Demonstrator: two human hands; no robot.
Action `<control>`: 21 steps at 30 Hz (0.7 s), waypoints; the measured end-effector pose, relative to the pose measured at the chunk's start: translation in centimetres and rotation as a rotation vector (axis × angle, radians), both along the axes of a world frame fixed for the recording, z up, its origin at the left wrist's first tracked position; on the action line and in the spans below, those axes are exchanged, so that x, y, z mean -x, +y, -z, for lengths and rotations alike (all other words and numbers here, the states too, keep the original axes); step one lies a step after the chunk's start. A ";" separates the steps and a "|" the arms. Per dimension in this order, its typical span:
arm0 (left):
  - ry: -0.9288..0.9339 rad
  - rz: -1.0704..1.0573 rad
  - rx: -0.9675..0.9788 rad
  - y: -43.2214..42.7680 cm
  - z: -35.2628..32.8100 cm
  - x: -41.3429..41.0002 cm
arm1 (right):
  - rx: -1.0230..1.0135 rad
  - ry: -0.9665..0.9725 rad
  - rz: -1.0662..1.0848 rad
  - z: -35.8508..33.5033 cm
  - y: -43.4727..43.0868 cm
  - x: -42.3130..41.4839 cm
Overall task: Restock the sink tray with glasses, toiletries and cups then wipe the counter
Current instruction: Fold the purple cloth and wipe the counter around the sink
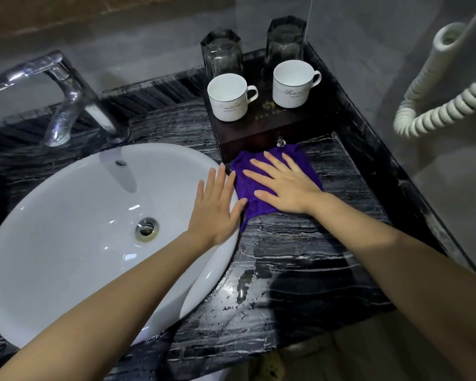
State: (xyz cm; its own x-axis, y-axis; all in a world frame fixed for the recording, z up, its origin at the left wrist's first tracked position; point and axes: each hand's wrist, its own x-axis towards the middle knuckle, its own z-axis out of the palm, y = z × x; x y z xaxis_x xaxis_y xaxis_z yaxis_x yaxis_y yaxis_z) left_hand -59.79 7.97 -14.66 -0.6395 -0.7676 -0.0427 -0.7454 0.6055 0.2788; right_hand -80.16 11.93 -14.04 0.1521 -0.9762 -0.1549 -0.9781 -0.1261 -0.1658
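Observation:
A purple cloth lies on the black marble counter, just in front of the dark wooden tray box. My right hand presses flat on the cloth with fingers spread. My left hand rests flat on the white sink's rim, its fingertips touching the cloth's left edge. On the tray stand two white cups upright, and behind them two clear glasses upside down.
A chrome tap stands behind the basin. The tray box has a small drawer knob. A white coiled cord and handset hang on the wall at the right. Wet patches shine on the counter near the front edge.

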 end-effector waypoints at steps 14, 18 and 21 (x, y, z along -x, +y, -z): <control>0.064 0.023 -0.204 6.7 -0.5 -5.1 | -0.100 -0.093 0.005 -0.6 4.2 -3.1; 0.045 0.020 -0.137 8.6 -0.6 -7.1 | -0.152 -0.151 0.036 -0.9 5.2 -3.6; 0.007 0.045 -0.030 9.5 -0.6 -8.2 | -0.178 -0.151 0.057 -1.2 6.2 -4.0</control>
